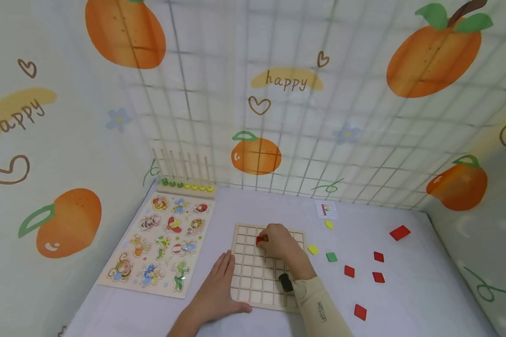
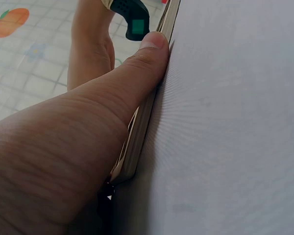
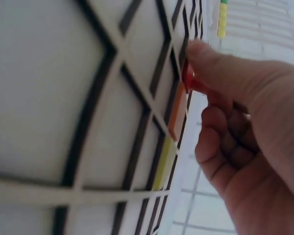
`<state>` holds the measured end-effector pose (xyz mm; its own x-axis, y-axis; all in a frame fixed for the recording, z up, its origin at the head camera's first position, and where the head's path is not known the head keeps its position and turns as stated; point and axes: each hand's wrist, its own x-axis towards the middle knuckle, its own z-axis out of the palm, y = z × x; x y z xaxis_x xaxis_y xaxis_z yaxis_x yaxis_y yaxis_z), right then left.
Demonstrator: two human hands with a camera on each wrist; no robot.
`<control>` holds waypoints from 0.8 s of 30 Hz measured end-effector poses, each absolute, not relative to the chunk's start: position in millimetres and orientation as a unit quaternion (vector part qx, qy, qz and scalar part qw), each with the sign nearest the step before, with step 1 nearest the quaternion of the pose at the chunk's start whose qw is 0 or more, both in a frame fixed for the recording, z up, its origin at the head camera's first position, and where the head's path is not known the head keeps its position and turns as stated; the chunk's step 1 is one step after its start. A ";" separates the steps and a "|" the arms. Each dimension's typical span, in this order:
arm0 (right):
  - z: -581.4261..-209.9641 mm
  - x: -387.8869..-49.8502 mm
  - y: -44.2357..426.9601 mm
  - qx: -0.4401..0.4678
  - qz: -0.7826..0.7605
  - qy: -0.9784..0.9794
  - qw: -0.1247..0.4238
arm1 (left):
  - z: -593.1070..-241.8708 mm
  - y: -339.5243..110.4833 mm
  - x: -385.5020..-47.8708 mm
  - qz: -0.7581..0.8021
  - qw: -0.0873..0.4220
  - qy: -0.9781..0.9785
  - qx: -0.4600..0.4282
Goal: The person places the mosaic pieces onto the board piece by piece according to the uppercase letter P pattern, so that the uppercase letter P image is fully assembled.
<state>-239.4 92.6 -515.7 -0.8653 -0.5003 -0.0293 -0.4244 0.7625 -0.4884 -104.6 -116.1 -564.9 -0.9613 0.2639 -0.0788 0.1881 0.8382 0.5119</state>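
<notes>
Here, head view: red piece (image 1: 259, 240) pinched beneath right hand (image 1: 280, 243), at gridded board (image 1: 243, 283); left hand (image 1: 219, 290) unclenched alongside. Left wrist: thumb straight, touching board edge. Right wrist: piece glossy, part-hidden by fingertips, direction and long axis unclear.

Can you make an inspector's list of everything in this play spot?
Surface: pale table.
Job's things: wooden grid board with a yellow tile in one cell; red tile being pinched; right of the board, loose red tiles, green tile, yellow pieces, picture card.
Clutter: insect puzzle and bead peg rack, left side.
Hands: left hand against the board's left and near edges; right hand pinches the red tile.
Cables: nothing seen.
Surroundings: walls printed with oranges and "happy".
</notes>
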 end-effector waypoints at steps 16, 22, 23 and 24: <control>-488.3 -230.8 238.5 -0.120 -0.264 0.957 0.004 | -564.7 -115.2 -104.6 0.256 0.072 0.957 0.116; -496.1 -213.8 311.2 -0.038 -0.241 0.969 0.020 | -563.6 -115.6 -106.3 0.252 0.070 0.958 0.120; -497.8 -211.1 321.4 -0.022 -0.241 0.970 0.028 | -563.5 -115.8 -106.7 0.252 0.071 0.958 0.120; -499.3 -208.5 331.1 -0.006 -0.241 0.970 0.036 | -563.4 -116.1 -107.3 0.252 0.071 0.958 0.120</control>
